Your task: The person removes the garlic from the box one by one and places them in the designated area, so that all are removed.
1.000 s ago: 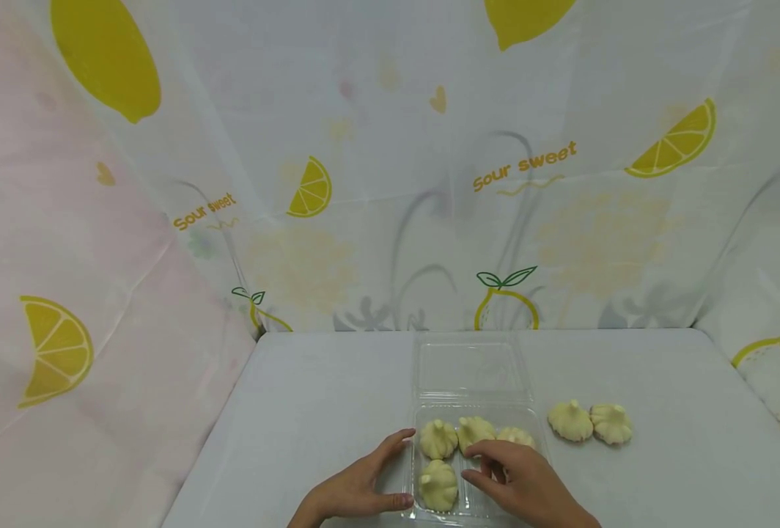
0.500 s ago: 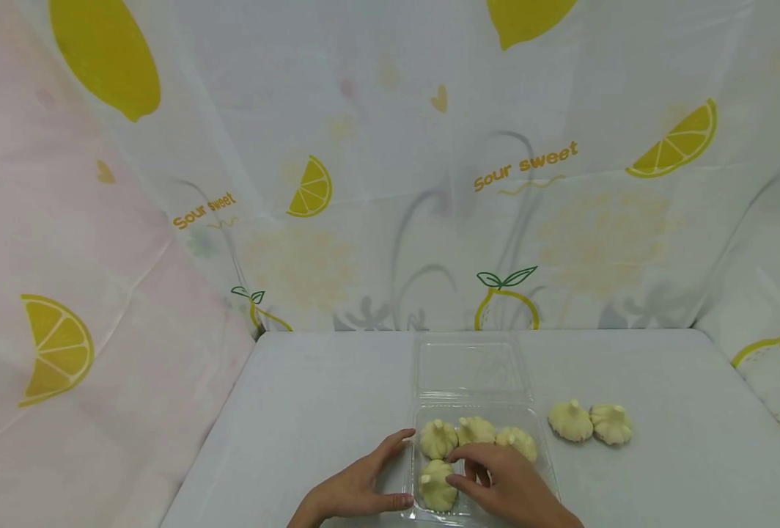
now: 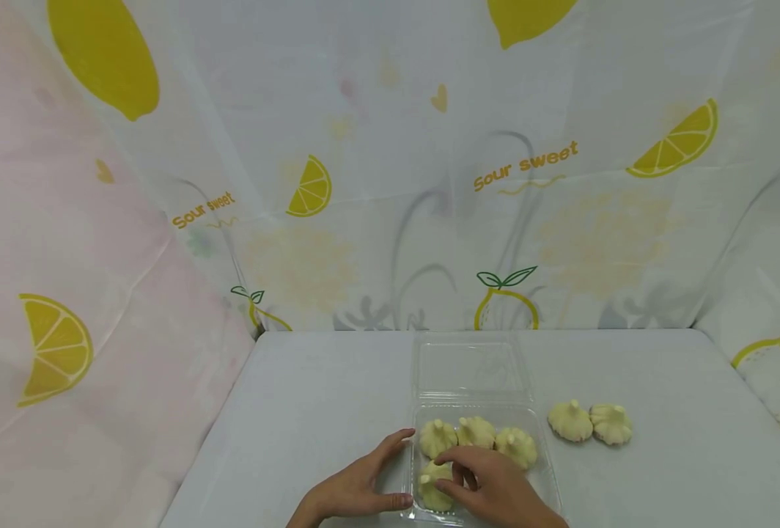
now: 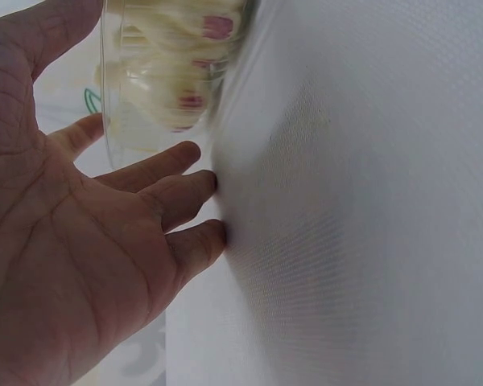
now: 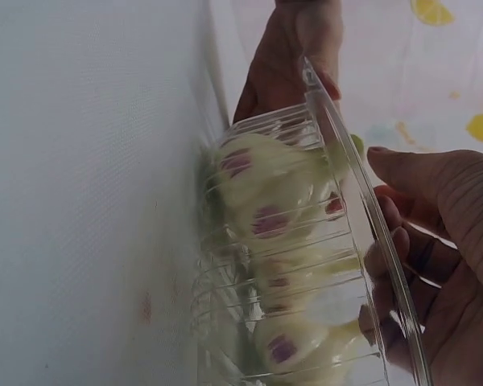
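A clear plastic clamshell box [image 3: 545, 449] lies open on the table, with several pale garlic bulbs inside. Three of them, including the back-left bulb [image 3: 438, 438], form the back row; a front-left bulb [image 3: 433, 500] sits before it. My right hand [image 3: 498, 485] is over the box, its thumb and index finger spread at that front-left bulb and partly covering it; the other fingers are loosely bent. I see no bulb gripped there. My left hand [image 3: 360, 484] rests with extended fingers and thumb at the box's left side. Purple patches mark the bulbs' undersides in the right wrist view.
Two more garlic bulbs [image 3: 591, 424] lie side by side on the white table [image 3: 324, 389], right of the box. The transparent lid [image 3: 469, 369] is folded back behind the base. A lemon-printed cloth [image 3: 377, 264] hangs along the table's back and sides.
My right hand has moved left over the box, from near the middle to the front-left bulb, uncovering the back-right bulb. My left hand has stayed in place.
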### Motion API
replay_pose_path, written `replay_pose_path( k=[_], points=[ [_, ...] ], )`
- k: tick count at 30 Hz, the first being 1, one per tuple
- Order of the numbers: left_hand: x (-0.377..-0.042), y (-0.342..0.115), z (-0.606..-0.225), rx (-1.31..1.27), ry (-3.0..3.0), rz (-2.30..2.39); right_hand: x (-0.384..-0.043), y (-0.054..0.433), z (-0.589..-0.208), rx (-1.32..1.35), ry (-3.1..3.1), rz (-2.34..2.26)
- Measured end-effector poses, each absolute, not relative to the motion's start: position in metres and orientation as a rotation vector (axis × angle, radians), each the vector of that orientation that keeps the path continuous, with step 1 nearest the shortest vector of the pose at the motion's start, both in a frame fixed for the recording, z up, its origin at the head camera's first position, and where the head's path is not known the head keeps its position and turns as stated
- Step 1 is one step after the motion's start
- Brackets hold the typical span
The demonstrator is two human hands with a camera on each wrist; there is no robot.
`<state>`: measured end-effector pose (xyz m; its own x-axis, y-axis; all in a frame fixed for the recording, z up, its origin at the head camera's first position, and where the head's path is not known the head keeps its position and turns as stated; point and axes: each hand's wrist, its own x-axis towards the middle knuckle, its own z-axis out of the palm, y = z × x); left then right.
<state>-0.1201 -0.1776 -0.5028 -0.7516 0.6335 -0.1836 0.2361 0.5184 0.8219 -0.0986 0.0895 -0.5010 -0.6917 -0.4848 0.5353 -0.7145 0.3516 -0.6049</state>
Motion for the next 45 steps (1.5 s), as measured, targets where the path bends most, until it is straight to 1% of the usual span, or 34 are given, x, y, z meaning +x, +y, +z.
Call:
replay_pose_path(
  k=[11, 24, 45],
  points=[
    [-0.120, -0.178, -0.503, 0.721, 2.299, 1.151, -0.100, 0.080, -0.503, 1.077, -2.386, 1.254],
    [-0.121, -0.177, -0.504, 0.688, 2.283, 1.158, -0.099, 0.079, -0.500, 1.145, -2.492, 1.387],
    [-0.120, -0.177, -0.502, 0.696, 2.277, 1.166, -0.095, 0.083, -0.492, 1.075, -2.611, 1.394]
  ],
)
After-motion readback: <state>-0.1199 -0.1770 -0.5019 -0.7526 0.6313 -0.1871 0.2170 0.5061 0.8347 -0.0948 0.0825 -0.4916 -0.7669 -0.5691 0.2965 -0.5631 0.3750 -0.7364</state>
